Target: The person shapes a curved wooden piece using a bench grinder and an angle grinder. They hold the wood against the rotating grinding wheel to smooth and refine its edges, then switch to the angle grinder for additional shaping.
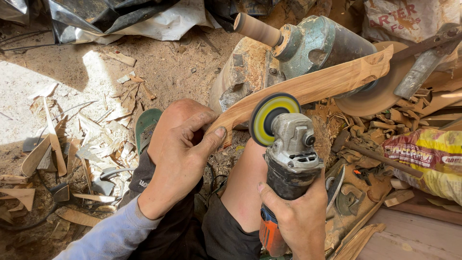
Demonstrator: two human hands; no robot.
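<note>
A long, curved strip of pale carved wood (308,86) runs from the centre of the frame up toward the upper right. Its lower end sits in the grip of the left hand (185,144), thumb and fingers closed around it just above the knee. The right hand (298,214), at lower centre, is wrapped tight around the body of a grey and orange angle grinder (288,163), whose yellow-rimmed sanding disc (272,118) touches the strip's underside just right of the left grip. Behind stands a green bench motor (313,45); wood shavings (96,130) litter the sandy floor at left.
</note>
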